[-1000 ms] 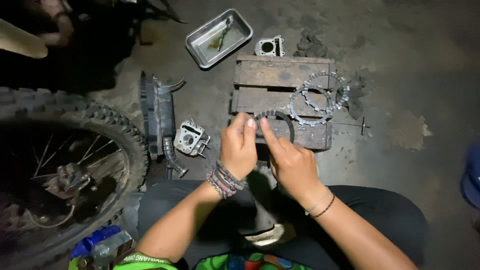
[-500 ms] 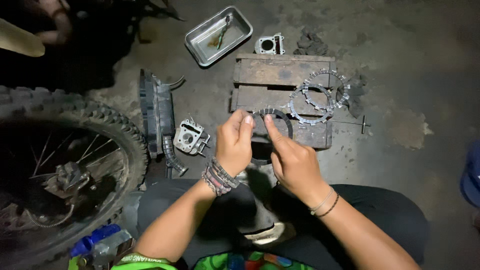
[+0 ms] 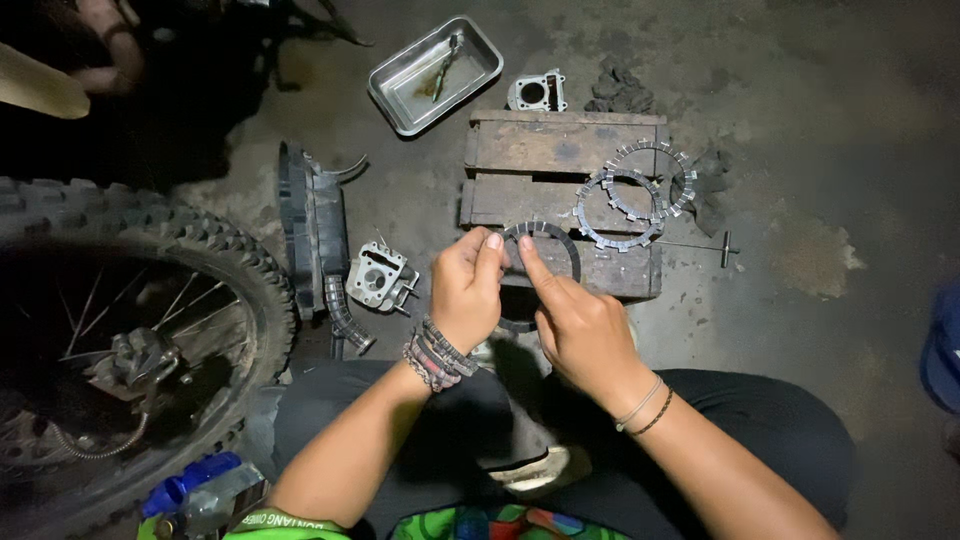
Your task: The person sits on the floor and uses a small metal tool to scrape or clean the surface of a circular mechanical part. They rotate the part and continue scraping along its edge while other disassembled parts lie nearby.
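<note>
The knobby motorcycle wheel [image 3: 110, 350] filled the lower left, well to the left of the wooden block [image 3: 560, 170] that sat on the concrete floor [image 3: 800, 150]. A long black part [image 3: 312, 235] lay between wheel and block. Beyond the block's far left corner stood a metal tray [image 3: 436, 72] with a small tool in it, and a cylinder casting [image 3: 536, 92] rested just past the block's far edge. On the block's right half lay two toothed clutch plates [image 3: 635, 195], overlapping (the nearer one on top). A cylinder head [image 3: 378, 278] sat just left of the block, and a thin T-handle tool [image 3: 715, 246] lay off its right side. Over the block's near edge, the left hand [image 3: 465, 290] and right hand [image 3: 580, 325] held a third toothed ring, the held clutch plate [image 3: 545, 250], the left fingers [image 3: 490, 250] pinching its left rim, the right forefinger pressed to its face.
</note>
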